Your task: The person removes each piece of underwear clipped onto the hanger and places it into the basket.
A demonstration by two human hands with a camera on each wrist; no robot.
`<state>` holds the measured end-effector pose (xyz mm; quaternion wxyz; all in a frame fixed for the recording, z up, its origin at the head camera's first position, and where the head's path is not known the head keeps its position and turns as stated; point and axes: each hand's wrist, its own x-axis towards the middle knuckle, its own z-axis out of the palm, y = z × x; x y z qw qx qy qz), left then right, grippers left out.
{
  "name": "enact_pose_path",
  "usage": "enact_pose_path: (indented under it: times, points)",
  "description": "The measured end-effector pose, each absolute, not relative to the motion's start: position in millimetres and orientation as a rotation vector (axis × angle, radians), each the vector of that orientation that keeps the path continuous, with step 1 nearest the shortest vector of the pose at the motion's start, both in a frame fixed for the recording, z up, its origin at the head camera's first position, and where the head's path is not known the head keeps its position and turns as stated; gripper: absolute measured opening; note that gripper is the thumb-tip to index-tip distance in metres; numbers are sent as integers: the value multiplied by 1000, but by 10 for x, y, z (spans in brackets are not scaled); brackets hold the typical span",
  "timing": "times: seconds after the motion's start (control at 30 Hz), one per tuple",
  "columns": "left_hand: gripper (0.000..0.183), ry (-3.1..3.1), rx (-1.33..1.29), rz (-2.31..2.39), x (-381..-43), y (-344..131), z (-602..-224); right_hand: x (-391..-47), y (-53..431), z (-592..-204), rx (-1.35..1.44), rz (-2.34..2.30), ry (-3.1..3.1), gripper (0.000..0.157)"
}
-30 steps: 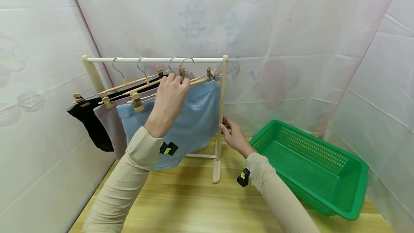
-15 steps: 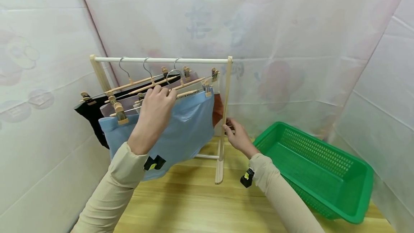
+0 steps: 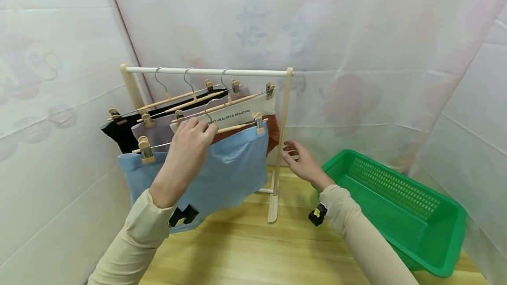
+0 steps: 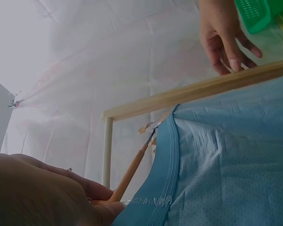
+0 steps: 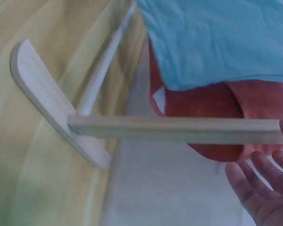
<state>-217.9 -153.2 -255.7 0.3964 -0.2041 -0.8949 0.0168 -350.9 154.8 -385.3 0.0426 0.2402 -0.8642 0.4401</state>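
Note:
My left hand (image 3: 186,153) grips the middle of a wooden clip hanger (image 3: 237,126), thumb and fingers around its bar in the left wrist view. Light blue underpants (image 3: 225,166) hang from its two clips, in front of the rack and off the rail. My right hand (image 3: 303,162) is by the rack's right post (image 3: 284,118), its fingers loosely bent with nothing in them. Whether the thumb touches the post I cannot tell. On the white rail (image 3: 253,72) hang black underpants (image 3: 126,133), mauve ones (image 3: 158,132) and rust-red ones (image 3: 273,131) with a lettered cream waistband.
A green plastic basket (image 3: 396,175) stands on the wooden table (image 3: 245,250) to the right. The rack's foot (image 3: 273,208) sits on the tabletop. White printed curtains (image 3: 356,34) enclose the table at the back and sides.
My left hand has lifted the blue underpants' hanger off the rail and drawn it toward me and down, uncovering the rust-red pair. My right hand has eased slightly away from the post.

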Motion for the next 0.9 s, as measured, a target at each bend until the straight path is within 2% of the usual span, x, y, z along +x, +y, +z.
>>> enact_pose_path:
  times: [0.23, 0.37, 0.9]
  points:
    - [32, -2234, -603, 2, -2150, -1471, -2610, -3359, 1756, -3601, 730, 1150, -2685, 50]
    - [27, -2228, -668, -39, -2136, -1396, -2638, -3250, 1877, -3448, 765, 1111, -2661, 49]
    - [21, -2198, -874, -109, -2260, -939, -2805, -2876, 2300, -3093, 901, 1003, -2640, 37]
